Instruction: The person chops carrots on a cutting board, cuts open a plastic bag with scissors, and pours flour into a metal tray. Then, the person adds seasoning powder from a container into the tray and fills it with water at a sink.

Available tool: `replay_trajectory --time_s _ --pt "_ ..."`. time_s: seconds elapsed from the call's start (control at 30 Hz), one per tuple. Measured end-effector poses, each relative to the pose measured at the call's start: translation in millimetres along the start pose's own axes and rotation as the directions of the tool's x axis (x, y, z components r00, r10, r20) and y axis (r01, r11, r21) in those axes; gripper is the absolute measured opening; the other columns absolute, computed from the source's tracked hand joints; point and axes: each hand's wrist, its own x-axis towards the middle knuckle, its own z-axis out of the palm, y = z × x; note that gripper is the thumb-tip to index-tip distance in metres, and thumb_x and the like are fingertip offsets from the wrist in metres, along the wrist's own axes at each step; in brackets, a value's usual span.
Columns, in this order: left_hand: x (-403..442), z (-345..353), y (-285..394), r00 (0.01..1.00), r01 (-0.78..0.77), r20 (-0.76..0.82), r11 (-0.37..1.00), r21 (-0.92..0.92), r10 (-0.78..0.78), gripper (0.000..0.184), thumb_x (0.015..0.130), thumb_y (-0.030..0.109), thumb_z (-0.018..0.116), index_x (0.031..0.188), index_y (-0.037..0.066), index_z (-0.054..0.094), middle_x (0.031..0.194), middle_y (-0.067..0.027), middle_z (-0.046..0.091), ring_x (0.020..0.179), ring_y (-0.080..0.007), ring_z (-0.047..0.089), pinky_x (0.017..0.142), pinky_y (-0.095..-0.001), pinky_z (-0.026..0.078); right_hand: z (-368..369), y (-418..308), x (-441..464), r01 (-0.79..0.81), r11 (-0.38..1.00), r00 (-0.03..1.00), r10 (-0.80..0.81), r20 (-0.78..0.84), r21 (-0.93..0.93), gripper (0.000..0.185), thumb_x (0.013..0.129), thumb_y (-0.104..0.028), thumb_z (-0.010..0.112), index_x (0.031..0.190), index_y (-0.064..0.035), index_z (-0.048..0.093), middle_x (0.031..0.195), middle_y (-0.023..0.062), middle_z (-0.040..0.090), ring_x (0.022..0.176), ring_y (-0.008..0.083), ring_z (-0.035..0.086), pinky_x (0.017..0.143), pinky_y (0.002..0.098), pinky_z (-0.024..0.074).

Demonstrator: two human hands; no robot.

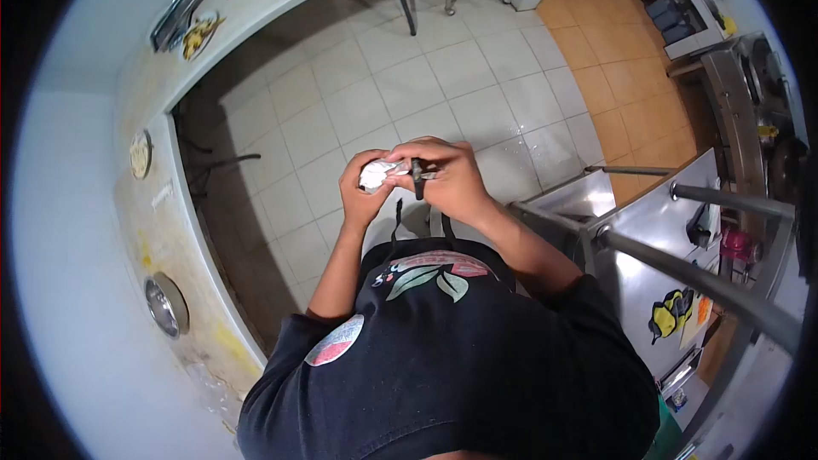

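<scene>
Pale tiles (362, 60) below; left hand (352, 181) grips white item (372, 175), right hand (457, 181) pinches dark tool (417, 177)

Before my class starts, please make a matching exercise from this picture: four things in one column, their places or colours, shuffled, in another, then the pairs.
Things
1. white item
2. metal bowl
3. wearer's top
4. yellow-and-black item

Places or colours
A. on the metal surface at the right
B. black, with a leaf print
C. held in the left hand
D. on the counter at the left

Pairs: 1-C, 2-D, 3-B, 4-A
</scene>
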Motion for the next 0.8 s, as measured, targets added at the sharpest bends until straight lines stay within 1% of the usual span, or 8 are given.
replay_trajectory --time_s 0.1,0.13,0.27,0.4,0.53,0.63,0.77,0.8 --pt "43 50 -6 0.974 -0.109 -0.227 0.921 -0.374 0.023 0.091 0.064 0.031 0.086 0.136 0.005 0.037 0.125 -0.0163 0.052 0.112 -0.0254 0.055 0.095 -0.0381 0.045 -39 0 42 0.039 0.999 0.999 -0.039 0.000 -0.005 0.027 0.070 -0.006 0.080 0.094 -0.0020 0.069 0.088 0.0083 0.070 0.075 0.0136 0.064 0.066 0.0259 0.0500" --pt "58 59 -6 0.982 -0.024 -0.181 0.919 -0.393 -0.052 0.115 0.061 0.043 0.086 0.145 0.008 0.016 0.135 -0.0166 0.043 0.118 -0.0255 0.050 0.099 -0.0386 0.042 -52 0 57 0.068 0.998 0.998 -0.068 -0.010 0.000 0.027 0.070 -0.005 0.080 0.094 -0.0017 0.068 0.088 0.0076 0.070 0.074 0.0124 0.064 0.065 0.0255 0.0496" --pt "110 110 -18 0.978 0.150 -0.007 0.719 -0.679 -0.210 0.120 0.060 0.050 0.084 0.147 0.006 0.014 0.129 -0.0120 0.048 0.117 -0.0237 0.051 0.099 -0.0379 0.041 -99 7 103 -0.082 0.994 0.994 0.087 -0.067 0.074 0.026 0.074 -0.006 0.077 0.097 0.0005 0.067 0.083 0.0037 0.067 0.074 0.0053 0.058 0.065 0.0218 0.0469" --pt "181 157 -18 0.958 0.288 0.216 0.642 -0.711 -0.190 0.086 0.066 0.052 0.081 0.125 0.003 0.042 0.113 -0.0093 0.056 0.102 -0.0208 0.060 0.085 -0.0358 0.051 -158 12 145 -0.134 0.989 0.971 0.143 -0.189 0.056 0.029 0.075 -0.008 0.078 0.100 0.0003 0.066 0.080 -0.0002 0.063 0.071 0.0036 0.054 0.063 0.0200 0.0451" --pt "259 218 -8 0.909 0.409 0.384 0.528 -0.744 -0.164 0.071 0.073 0.048 0.076 0.118 0.001 0.046 0.099 -0.0126 0.062 0.086 -0.0234 0.066 0.073 -0.0357 0.057 -225 40 192 -0.173 0.975 0.917 0.210 -0.340 0.136 0.031 0.074 -0.010 0.079 0.100 -0.0008 0.065 0.078 -0.0017 0.061 0.070 0.0029 0.054 0.060 0.0187 0.0436" --pt "307 266 -4 0.819 0.568 0.488 0.538 -0.622 -0.301 0.044 0.089 0.028 0.062 0.120 0.000 0.049 0.103 -0.0131 0.062 0.090 -0.0229 0.065 0.078 -0.0362 0.055 -279 63 215 -0.133 0.975 0.800 0.211 -0.561 0.177 0.030 0.075 -0.009 0.079 0.101 -0.0014 0.065 0.077 -0.0029 0.060 0.068 0.0028 0.054 0.057 0.0181 0.0426" --pt "359 329 -7 0.715 0.656 0.666 0.534 -0.533 -0.214 0.036 0.091 0.017 0.058 0.122 0.000 0.049 0.106 -0.0085 0.061 0.095 -0.0177 0.061 0.082 -0.0312 0.049 -357 75 217 -0.320 0.942 0.716 0.312 -0.624 0.103 0.030 0.076 -0.007 0.077 0.102 -0.0006 0.063 0.078 -0.0041 0.058 0.067 0.0031 0.054 0.057 0.0178 0.0416" --pt "368 343 -5 0.703 0.663 0.663 0.575 -0.478 -0.259 0.037 0.090 0.018 0.060 0.121 0.001 0.050 0.106 -0.0077 0.061 0.095 -0.0164 0.060 0.083 -0.0303 0.049 -374 88 218 -0.209 0.967 0.656 0.249 -0.713 0.146 0.033 0.075 -0.008 0.078 0.103 -0.0005 0.063 0.078 -0.0044 0.055 0.067 0.0039 0.053 0.058 0.0180 0.0416"
